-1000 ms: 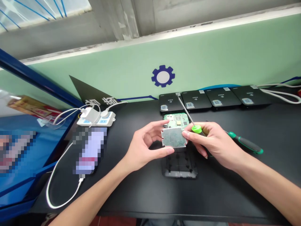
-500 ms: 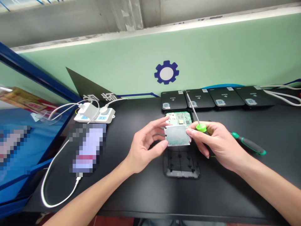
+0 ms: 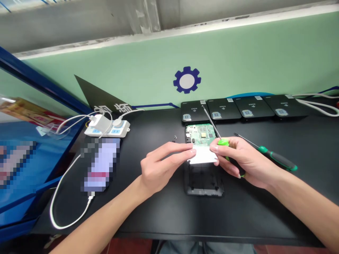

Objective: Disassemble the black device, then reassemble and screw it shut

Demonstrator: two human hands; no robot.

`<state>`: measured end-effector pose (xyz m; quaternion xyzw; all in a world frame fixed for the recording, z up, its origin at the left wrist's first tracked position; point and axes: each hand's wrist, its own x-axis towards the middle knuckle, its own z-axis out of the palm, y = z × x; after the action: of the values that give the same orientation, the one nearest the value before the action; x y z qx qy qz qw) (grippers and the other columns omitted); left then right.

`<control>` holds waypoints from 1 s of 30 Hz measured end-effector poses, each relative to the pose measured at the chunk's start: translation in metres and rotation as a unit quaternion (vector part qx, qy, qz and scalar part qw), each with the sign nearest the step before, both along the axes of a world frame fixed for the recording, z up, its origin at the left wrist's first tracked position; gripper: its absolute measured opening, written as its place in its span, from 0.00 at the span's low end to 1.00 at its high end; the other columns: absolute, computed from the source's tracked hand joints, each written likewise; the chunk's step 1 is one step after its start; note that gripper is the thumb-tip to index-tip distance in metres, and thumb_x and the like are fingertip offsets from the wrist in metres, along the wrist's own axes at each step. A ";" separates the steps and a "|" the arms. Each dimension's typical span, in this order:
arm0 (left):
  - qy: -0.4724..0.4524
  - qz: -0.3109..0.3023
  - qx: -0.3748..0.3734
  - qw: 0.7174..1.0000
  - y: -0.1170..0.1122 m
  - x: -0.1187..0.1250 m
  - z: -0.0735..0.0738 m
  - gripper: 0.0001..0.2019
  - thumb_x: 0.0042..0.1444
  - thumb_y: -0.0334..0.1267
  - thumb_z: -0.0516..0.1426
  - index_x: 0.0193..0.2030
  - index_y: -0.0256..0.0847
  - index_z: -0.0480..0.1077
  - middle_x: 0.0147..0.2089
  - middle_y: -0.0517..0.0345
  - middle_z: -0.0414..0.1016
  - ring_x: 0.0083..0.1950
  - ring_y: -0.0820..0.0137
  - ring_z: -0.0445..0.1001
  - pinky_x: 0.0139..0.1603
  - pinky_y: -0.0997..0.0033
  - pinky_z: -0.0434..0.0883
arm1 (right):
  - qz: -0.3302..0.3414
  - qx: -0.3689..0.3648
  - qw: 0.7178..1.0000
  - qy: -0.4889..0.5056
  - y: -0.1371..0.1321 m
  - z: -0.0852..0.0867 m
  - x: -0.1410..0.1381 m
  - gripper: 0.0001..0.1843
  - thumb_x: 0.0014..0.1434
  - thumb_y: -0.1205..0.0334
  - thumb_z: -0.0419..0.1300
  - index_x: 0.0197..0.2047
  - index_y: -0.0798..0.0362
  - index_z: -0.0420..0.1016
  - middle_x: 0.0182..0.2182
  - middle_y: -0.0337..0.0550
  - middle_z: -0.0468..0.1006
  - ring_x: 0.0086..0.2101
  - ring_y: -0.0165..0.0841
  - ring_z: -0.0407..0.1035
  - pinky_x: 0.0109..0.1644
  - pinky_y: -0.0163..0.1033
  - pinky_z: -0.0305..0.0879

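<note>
A thin metal plate (image 3: 203, 156), glaring white in the light, is held between both hands. My left hand (image 3: 161, 164) pinches its left edge with closed fingers. At the right edge, the fingers of my right hand (image 3: 245, 158) touch the plate while wrapped round a screwdriver (image 3: 223, 142) with a bright green handle, its shaft pointing up and to the left. Just beyond the plate lies a green circuit board (image 3: 202, 129) in a black casing. Nearer to me is a black plastic cover (image 3: 203, 187), inner side up and partly hidden by the plate.
Several black boxes (image 3: 224, 108) stand in a row along the green partition. A second screwdriver (image 3: 280, 160) lies right of my right hand. Small screws (image 3: 175, 137) lie left of the board. Further left are a white power strip (image 3: 120, 129) and a phone (image 3: 102, 164) on its cable.
The plate has tilted flatter and now reflects white. My left fingers have closed onto its left edge, uncovering the screws and more of the board. The held screwdriver's tip has swung left.
</note>
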<state>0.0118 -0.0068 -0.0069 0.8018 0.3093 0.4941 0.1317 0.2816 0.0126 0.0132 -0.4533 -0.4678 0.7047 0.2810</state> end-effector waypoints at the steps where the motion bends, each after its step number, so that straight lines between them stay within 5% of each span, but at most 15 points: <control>1: -0.021 0.005 -0.018 1.000 -0.001 0.001 0.001 0.19 0.72 0.22 0.67 0.60 0.50 0.88 0.54 0.55 0.92 0.49 0.66 0.92 0.51 0.69 0.87 | 0.002 0.007 1.000 -0.002 0.000 -0.001 0.000 0.30 0.63 0.34 0.76 0.31 0.54 0.79 0.17 0.37 0.71 0.15 0.22 0.54 0.22 0.34 0.51; 4: -0.121 0.038 -0.155 0.980 -0.002 0.008 0.007 0.11 0.71 0.26 0.70 0.51 0.47 0.90 0.42 0.59 0.92 0.38 0.69 0.91 0.44 0.71 0.87 | -0.021 0.045 0.999 -0.013 0.000 -0.004 0.000 0.30 0.62 0.33 0.77 0.34 0.54 0.80 0.26 0.41 0.80 0.16 0.22 0.59 0.22 0.34 0.54; 7: -0.218 0.039 -0.344 0.912 -0.001 0.012 0.011 0.01 0.70 0.35 0.73 0.44 0.42 0.89 0.33 0.59 0.89 0.31 0.66 0.90 0.39 0.68 0.88 | -0.054 0.077 0.995 -0.030 0.000 -0.007 0.000 0.26 0.63 0.37 0.78 0.38 0.54 0.82 0.20 0.34 0.72 0.17 0.22 0.59 0.24 0.32 0.57; 11: -0.272 0.000 -0.481 0.833 0.003 0.014 0.010 0.13 0.64 0.46 0.77 0.43 0.37 0.88 0.29 0.55 0.88 0.30 0.59 0.90 0.38 0.62 0.89 | -0.095 0.099 0.990 -0.043 0.000 -0.007 -0.002 0.28 0.61 0.38 0.80 0.51 0.50 0.83 0.29 0.33 0.79 0.19 0.21 0.61 0.24 0.31 0.57; 18: -0.314 -0.039 -0.550 0.773 0.006 0.015 0.007 0.16 0.59 0.46 0.80 0.41 0.35 0.87 0.28 0.56 0.86 0.29 0.64 0.88 0.35 0.69 0.87 | -0.053 0.104 0.993 -0.034 -0.002 -0.007 -0.001 0.27 0.69 0.35 0.72 0.42 0.54 0.81 0.17 0.32 0.67 0.17 0.22 0.59 0.26 0.32 0.56; 24: -0.323 -0.065 -0.575 0.749 0.005 0.015 0.010 0.17 0.58 0.45 0.81 0.41 0.34 0.86 0.27 0.55 0.86 0.28 0.67 0.87 0.32 0.74 0.86 | -0.047 0.094 0.994 -0.019 -0.002 -0.008 0.000 0.24 0.63 0.39 0.78 0.44 0.51 0.81 0.18 0.29 0.68 0.16 0.22 0.59 0.23 0.30 0.56; 30: -0.362 -0.136 -0.613 0.689 0.009 0.012 0.006 0.23 0.71 0.55 0.71 0.46 0.31 0.84 0.32 0.46 0.88 0.32 0.60 0.91 0.34 0.70 0.88 | -0.060 0.112 0.992 -0.025 -0.002 -0.007 0.001 0.22 0.67 0.39 0.75 0.44 0.51 0.81 0.20 0.30 0.67 0.16 0.21 0.60 0.23 0.29 0.55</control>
<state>0.0242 0.0024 -0.0006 0.3351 0.3592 0.4229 0.7615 0.2831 0.0102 0.0057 -0.4633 -0.5230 0.6182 0.3601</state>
